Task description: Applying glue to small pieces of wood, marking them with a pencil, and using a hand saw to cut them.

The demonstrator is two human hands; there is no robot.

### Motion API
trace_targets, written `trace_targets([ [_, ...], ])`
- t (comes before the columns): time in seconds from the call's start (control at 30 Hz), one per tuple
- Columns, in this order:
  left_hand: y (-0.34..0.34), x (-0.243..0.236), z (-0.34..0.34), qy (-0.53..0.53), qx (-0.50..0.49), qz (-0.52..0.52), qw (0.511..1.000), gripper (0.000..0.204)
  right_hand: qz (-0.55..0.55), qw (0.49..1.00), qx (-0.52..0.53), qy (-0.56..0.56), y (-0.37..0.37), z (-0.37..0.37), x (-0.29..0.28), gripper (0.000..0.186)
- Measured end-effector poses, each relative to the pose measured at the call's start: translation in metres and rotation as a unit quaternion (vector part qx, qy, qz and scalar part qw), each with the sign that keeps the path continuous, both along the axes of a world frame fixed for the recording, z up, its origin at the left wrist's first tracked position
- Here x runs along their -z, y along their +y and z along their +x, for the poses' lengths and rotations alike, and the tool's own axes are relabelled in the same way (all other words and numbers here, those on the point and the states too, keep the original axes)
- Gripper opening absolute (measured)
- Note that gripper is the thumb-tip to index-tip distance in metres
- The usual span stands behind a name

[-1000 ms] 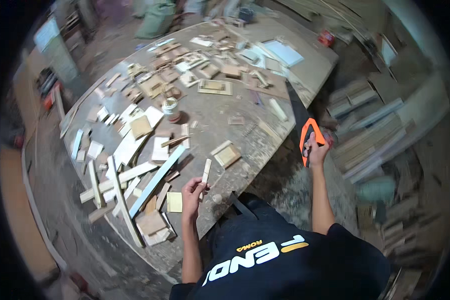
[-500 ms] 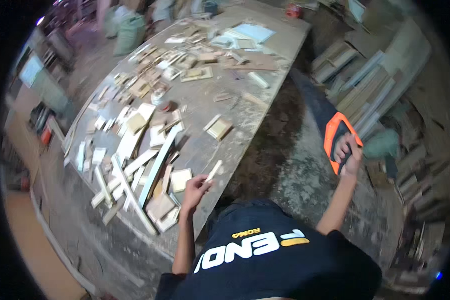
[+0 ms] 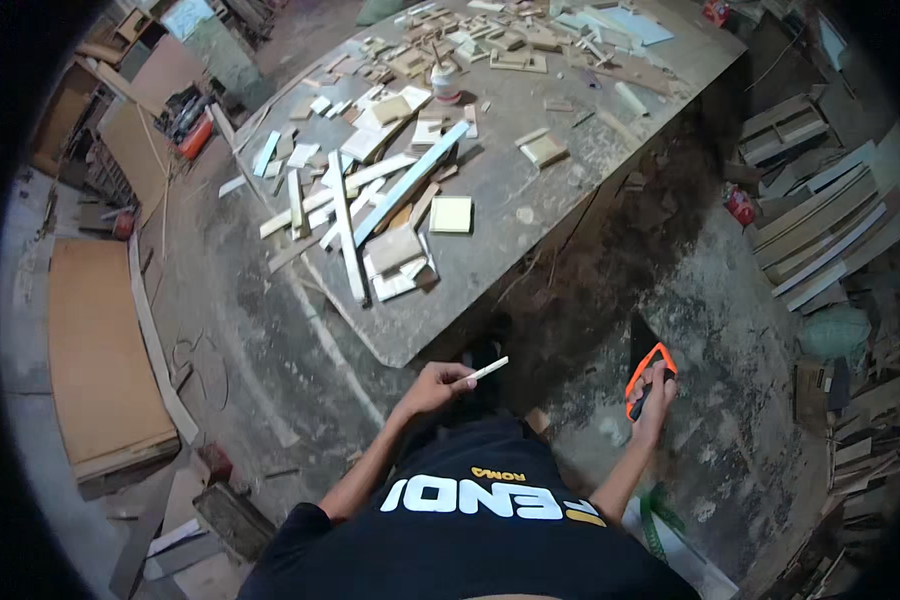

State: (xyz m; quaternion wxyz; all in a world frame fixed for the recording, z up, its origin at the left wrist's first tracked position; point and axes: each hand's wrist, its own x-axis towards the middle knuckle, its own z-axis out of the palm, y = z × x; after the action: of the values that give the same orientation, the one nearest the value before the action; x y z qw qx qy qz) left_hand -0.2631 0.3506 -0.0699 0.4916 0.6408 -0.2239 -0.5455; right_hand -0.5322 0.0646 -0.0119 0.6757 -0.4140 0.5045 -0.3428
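Note:
Between the fingers of my left hand (image 3: 436, 388) is a short, pale strip of wood (image 3: 490, 367), pinched at one end. That hand hangs just off the near corner of the worktable (image 3: 510, 230). My right hand (image 3: 653, 388) is closed round the orange and black handle of a handsaw (image 3: 633, 385). The saw's dark blade points away from me over the floor and is seen nearly edge-on. On the table's near end lie several loose wood strips (image 3: 347, 230), a pale blue strip (image 3: 410, 185) and a square wood block (image 3: 451, 214).
A white pot (image 3: 445, 85) stands among many wood offcuts farther up the table. On the right, stacked boards (image 3: 820, 235) and a green sack (image 3: 835, 332) rest on the floor. A large brown panel (image 3: 105, 350) lies at the left. Scrap wood (image 3: 230, 520) sits lower left.
My view has swung left and the table now sits farther up. My left hand with the wood strip has come off the table's edge. The saw has come lower and nearer my body.

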Motion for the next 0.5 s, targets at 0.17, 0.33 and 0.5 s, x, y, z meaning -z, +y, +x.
trace_targets([
  [0.17,0.030,-0.030,-0.027,-0.083,0.009,0.066,0.994,0.023,0.097,0.993,0.060,-0.029,0.063,-0.055,0.031,0.029],
  [0.33,0.045,-0.024,-0.020,-0.221,0.047,0.045,0.973,0.025,0.110,0.993,0.049,0.004,0.115,-0.076,0.044,0.034],
  [0.5,0.059,0.042,0.047,-0.563,0.180,0.023,0.806,0.020,0.086,0.995,0.032,-0.028,0.147,-0.065,0.045,0.032],
])
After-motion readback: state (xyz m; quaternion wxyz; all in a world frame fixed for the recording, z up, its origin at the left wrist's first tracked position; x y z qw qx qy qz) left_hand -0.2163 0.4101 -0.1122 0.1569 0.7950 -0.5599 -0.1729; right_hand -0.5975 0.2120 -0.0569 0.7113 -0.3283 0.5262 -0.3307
